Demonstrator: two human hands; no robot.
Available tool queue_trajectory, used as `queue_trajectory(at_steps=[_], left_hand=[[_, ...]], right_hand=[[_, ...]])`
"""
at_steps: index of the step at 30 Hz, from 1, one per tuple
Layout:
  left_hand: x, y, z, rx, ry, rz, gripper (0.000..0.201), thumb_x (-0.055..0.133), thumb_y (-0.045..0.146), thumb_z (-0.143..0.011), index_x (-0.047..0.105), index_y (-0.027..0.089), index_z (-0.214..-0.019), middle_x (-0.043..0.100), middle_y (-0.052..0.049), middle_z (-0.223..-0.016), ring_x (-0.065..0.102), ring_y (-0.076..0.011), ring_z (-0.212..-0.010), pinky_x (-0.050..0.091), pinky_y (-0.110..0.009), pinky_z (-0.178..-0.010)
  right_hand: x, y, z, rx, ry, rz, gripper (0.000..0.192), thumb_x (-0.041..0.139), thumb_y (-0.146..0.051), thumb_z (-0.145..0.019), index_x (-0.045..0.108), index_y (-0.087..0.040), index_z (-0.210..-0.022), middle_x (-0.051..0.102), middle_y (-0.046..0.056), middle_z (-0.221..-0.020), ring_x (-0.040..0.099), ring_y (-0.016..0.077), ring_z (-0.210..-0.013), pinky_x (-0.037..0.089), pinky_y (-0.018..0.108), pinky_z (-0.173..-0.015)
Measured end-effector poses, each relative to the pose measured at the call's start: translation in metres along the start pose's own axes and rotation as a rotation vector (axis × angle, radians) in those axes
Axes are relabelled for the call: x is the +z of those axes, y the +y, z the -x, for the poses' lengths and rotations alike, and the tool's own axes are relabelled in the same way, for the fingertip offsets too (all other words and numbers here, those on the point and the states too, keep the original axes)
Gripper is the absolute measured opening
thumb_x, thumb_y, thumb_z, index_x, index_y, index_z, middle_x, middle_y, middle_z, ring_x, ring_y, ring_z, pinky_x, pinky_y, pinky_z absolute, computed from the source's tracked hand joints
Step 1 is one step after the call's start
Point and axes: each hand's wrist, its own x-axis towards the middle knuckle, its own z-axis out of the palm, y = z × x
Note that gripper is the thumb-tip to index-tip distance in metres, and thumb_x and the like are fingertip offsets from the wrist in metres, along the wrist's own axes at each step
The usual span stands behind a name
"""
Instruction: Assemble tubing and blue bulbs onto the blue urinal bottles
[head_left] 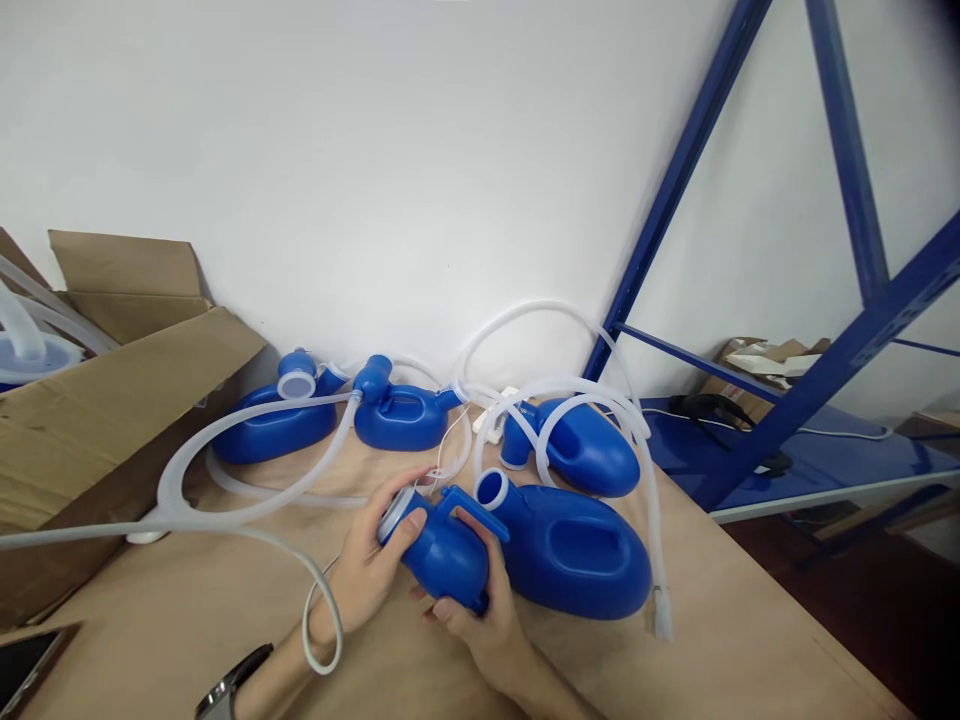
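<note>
Both hands hold one blue plastic bottle (444, 552) just above the brown table (187, 610). My left hand (371, 560) wraps its grey-rimmed neck end, and my right hand (476, 600) cups its body from below. A translucent white tube (247, 505) loops across the table and curls near my left wrist, which wears a watch (229, 685). Right beside the held bottle lies a larger blue bottle (574, 550) with an open round mouth.
Three more blue bottles (274, 420) (401, 410) (581, 445) lie by the white wall, tangled with white tubing (555, 390). An open cardboard box (97, 400) stands at left. A blue metal shelf frame (787, 400) stands at right. A dark phone (22, 665) lies at the bottom left.
</note>
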Motion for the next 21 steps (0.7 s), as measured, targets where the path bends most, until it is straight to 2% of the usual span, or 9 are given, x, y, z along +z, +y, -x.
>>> queue_trajectory(at_steps=[3,5,7,10,13,17,19,21], left_hand=[[0.002,0.005,0.005,0.054,-0.037,-0.039,0.049,0.061,0.043,-0.100,0.058,0.029,-0.146,0.056,-0.008,-0.155,0.054,-0.0332,-0.140,0.047,-0.045,-0.115],[0.005,0.010,0.008,0.111,-0.034,-0.048,0.051,0.061,0.041,-0.100,0.055,0.029,-0.150,0.053,-0.007,-0.158,0.054,-0.0339,-0.141,0.045,-0.048,-0.118],[0.007,0.015,0.011,0.160,-0.030,-0.036,0.053,0.059,0.038,-0.101,0.051,0.031,-0.153,0.050,-0.006,-0.161,0.054,-0.0337,-0.141,0.044,-0.049,-0.120],[0.009,0.018,0.015,0.225,-0.062,-0.019,0.057,0.056,0.034,-0.103,0.042,0.035,-0.158,0.045,-0.003,-0.165,0.052,-0.0321,-0.144,0.043,-0.047,-0.121],[0.008,0.021,0.019,0.256,-0.088,-0.044,0.061,0.057,0.033,-0.102,0.038,0.036,-0.160,0.043,-0.003,-0.166,0.048,-0.0328,-0.147,0.043,-0.046,-0.121],[0.009,0.026,0.025,0.265,-0.074,-0.096,0.063,0.060,0.039,-0.100,0.040,0.036,-0.159,0.044,-0.004,-0.165,0.040,-0.0357,-0.151,0.037,-0.052,-0.125],[0.010,0.025,0.028,0.259,-0.101,-0.092,0.067,0.060,0.041,-0.100,0.034,0.037,-0.161,0.039,-0.003,-0.168,0.033,-0.0353,-0.155,0.033,-0.053,-0.126],[0.008,0.022,0.028,0.249,-0.140,-0.072,0.072,0.059,0.042,-0.101,0.026,0.039,-0.164,0.031,-0.002,-0.171,0.026,-0.0336,-0.158,0.026,-0.053,-0.129]], right_hand=[[0.007,-0.001,0.005,0.145,-0.013,-0.443,0.086,0.068,-0.064,-0.089,0.024,-0.034,-0.156,0.070,0.015,-0.128,0.080,0.0329,-0.091,0.069,0.045,-0.069],[0.008,-0.005,0.008,0.250,0.003,-0.546,0.099,0.077,-0.069,-0.079,0.025,-0.031,-0.155,0.071,0.016,-0.126,0.079,0.0354,-0.094,0.068,0.049,-0.075],[0.007,-0.012,0.010,0.348,0.031,-0.588,0.110,0.083,-0.070,-0.072,0.022,-0.028,-0.155,0.072,0.017,-0.123,0.079,0.0356,-0.092,0.067,0.050,-0.077],[0.001,-0.020,0.010,0.433,0.054,-0.632,0.121,0.087,-0.071,-0.066,0.018,-0.026,-0.155,0.073,0.018,-0.120,0.079,0.0312,-0.076,0.066,0.045,-0.067],[-0.008,-0.026,0.009,0.463,0.024,-0.656,0.122,0.088,-0.073,-0.063,0.020,-0.028,-0.154,0.073,0.016,-0.114,0.077,0.0275,-0.066,0.062,0.040,-0.057],[-0.021,-0.026,0.009,0.483,-0.053,-0.667,0.120,0.086,-0.072,-0.068,0.019,-0.024,-0.155,0.075,0.009,-0.089,0.077,0.0286,-0.062,0.058,0.035,-0.052],[-0.026,-0.020,0.008,0.482,-0.059,-0.663,0.121,0.085,-0.072,-0.069,0.017,-0.022,-0.155,0.075,0.009,-0.088,0.077,0.0288,-0.062,0.058,0.035,-0.052],[-0.030,-0.013,0.005,0.461,-0.053,-0.650,0.121,0.087,-0.073,-0.065,0.023,-0.023,-0.154,0.076,0.013,-0.098,0.076,0.0279,-0.060,0.058,0.035,-0.052]])
